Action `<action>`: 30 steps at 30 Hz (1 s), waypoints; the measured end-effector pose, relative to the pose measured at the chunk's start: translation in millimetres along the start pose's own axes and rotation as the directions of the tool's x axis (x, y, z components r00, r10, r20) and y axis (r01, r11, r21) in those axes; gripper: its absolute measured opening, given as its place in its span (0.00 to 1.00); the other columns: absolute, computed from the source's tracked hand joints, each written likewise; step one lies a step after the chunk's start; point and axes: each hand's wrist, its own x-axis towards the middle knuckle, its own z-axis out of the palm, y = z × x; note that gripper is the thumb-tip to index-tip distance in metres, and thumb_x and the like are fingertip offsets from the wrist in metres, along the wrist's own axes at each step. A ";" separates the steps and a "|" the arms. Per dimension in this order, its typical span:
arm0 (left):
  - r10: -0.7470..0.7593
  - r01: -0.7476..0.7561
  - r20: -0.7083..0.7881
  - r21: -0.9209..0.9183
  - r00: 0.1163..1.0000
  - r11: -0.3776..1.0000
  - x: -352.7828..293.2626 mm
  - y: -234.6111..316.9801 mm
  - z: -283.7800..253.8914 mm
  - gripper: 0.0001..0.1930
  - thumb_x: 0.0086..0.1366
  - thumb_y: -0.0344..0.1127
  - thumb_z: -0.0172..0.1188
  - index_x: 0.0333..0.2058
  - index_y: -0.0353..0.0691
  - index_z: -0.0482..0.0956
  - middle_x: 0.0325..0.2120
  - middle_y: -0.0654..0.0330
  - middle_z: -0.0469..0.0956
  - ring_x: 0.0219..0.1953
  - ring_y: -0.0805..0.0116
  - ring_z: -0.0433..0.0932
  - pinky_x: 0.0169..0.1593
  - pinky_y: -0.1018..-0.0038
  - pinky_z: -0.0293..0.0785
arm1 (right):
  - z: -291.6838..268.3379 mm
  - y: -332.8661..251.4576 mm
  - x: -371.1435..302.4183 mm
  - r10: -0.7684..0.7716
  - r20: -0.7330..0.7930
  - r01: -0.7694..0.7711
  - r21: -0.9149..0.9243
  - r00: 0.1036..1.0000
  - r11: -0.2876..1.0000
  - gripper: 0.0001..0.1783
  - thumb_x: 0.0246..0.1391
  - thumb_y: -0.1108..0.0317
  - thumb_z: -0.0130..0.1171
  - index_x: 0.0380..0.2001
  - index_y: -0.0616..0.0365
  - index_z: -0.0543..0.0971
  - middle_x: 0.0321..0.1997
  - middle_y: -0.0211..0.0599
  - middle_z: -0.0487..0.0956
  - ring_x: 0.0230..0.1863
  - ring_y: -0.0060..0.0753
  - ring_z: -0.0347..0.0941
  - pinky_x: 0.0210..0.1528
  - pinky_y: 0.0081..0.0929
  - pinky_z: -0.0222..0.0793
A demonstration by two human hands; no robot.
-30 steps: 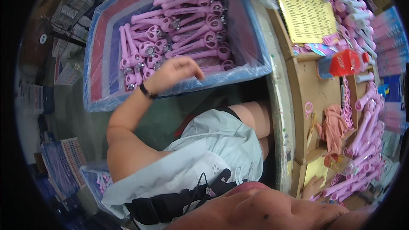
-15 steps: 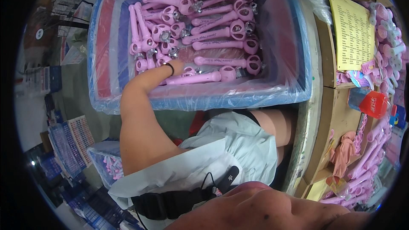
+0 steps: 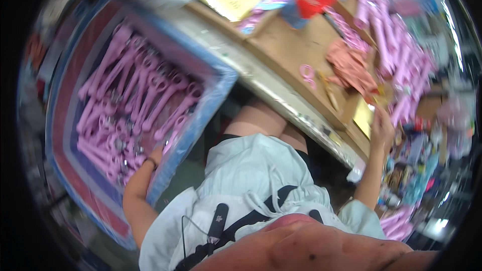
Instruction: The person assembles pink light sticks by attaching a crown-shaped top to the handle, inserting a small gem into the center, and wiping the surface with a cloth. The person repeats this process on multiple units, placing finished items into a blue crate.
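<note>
Pink and slim, the wand (image 3: 174, 134) inside the bin, by its near wall (image 3: 193, 130), lies just up and to the right of our left hand (image 3: 158, 155), which is much nearer than our right hand (image 3: 382, 129), over by the small yellow paper (image 3: 363, 119) at the desk (image 3: 273, 90). Its long side slants up and right along that wall, but blur hides which end has the round head. Our hands are well apart, and we can't tell if either grips anything.
</note>
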 end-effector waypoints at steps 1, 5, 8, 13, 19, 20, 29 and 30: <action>-0.073 0.076 0.032 -0.115 0.997 0.990 -7.4 4.1 -20.5 0.31 0.54 0.53 0.58 0.49 0.33 0.70 0.45 0.40 0.73 0.49 0.44 0.72 0.53 0.62 0.67 | 14.6 -12.0 15.6 -0.074 0.032 0.075 -0.006 0.997 0.997 0.02 0.51 0.74 0.60 0.28 0.60 0.80 0.18 0.35 0.73 0.20 0.28 0.70 0.23 0.22 0.64; -0.080 0.090 0.106 -0.097 0.991 0.991 -71.5 52.8 -102.4 0.34 0.49 0.47 0.64 0.50 0.27 0.69 0.41 0.47 0.76 0.43 0.60 0.76 0.47 0.70 0.71 | 74.9 -35.4 79.8 -0.423 -0.065 0.415 -0.106 0.904 0.904 0.06 0.43 0.65 0.64 0.24 0.55 0.80 0.29 0.33 0.77 0.31 0.37 0.74 0.34 0.34 0.69; -0.204 0.202 0.063 -0.571 0.977 0.795 -135.3 111.9 -137.6 0.24 0.53 0.36 0.63 0.48 0.32 0.69 0.34 0.59 0.76 0.33 0.72 0.74 0.36 0.77 0.70 | 92.6 -22.8 108.1 -0.542 0.090 0.545 -0.260 0.835 0.797 0.08 0.44 0.63 0.62 0.27 0.54 0.81 0.31 0.35 0.78 0.34 0.41 0.74 0.39 0.37 0.69; -0.209 -0.345 -0.635 -0.632 0.743 0.694 -209.0 210.5 -169.3 0.19 0.59 0.30 0.56 0.50 0.38 0.65 0.26 0.61 0.73 0.23 0.76 0.71 0.24 0.82 0.67 | 60.0 -4.7 136.0 -0.144 -0.107 0.160 0.157 0.984 0.975 0.11 0.51 0.62 0.56 0.30 0.57 0.80 0.35 0.43 0.78 0.37 0.44 0.75 0.41 0.35 0.69; -0.051 -0.688 -0.736 -0.653 0.675 0.318 -188.1 364.6 -143.3 0.24 0.60 0.22 0.50 0.55 0.38 0.60 0.33 0.55 0.75 0.27 0.69 0.74 0.31 0.77 0.73 | 43.0 -23.4 128.4 -0.172 0.282 0.235 -0.207 0.944 0.950 0.12 0.58 0.61 0.51 0.35 0.60 0.73 0.33 0.38 0.78 0.34 0.33 0.75 0.37 0.31 0.70; 0.399 -0.819 -0.725 -0.555 0.562 0.146 -172.4 395.0 -140.4 0.26 0.58 0.21 0.53 0.56 0.38 0.60 0.33 0.55 0.74 0.29 0.69 0.75 0.31 0.76 0.73 | 37.0 -24.0 128.3 -0.058 0.125 0.037 0.164 0.990 0.986 0.12 0.59 0.61 0.50 0.35 0.60 0.73 0.34 0.36 0.78 0.33 0.31 0.75 0.36 0.30 0.70; 0.683 -0.609 -0.242 -0.704 0.689 0.365 -94.4 578.0 -85.6 0.27 0.58 0.30 0.59 0.55 0.36 0.60 0.34 0.64 0.70 0.29 0.79 0.71 0.32 0.82 0.69 | 1.9 -64.6 58.3 0.286 -0.172 0.131 0.979 0.943 0.156 0.11 0.60 0.62 0.53 0.37 0.59 0.76 0.34 0.25 0.74 0.32 0.15 0.67 0.36 0.12 0.62; 0.700 -0.631 -0.256 -0.693 0.667 0.349 -90.8 584.7 -79.0 0.28 0.58 0.29 0.59 0.56 0.35 0.60 0.34 0.63 0.71 0.29 0.79 0.72 0.32 0.82 0.70 | 9.3 -75.2 40.3 0.234 -0.079 0.046 0.989 0.969 0.141 0.12 0.60 0.62 0.52 0.37 0.61 0.76 0.35 0.27 0.76 0.32 0.16 0.68 0.34 0.14 0.63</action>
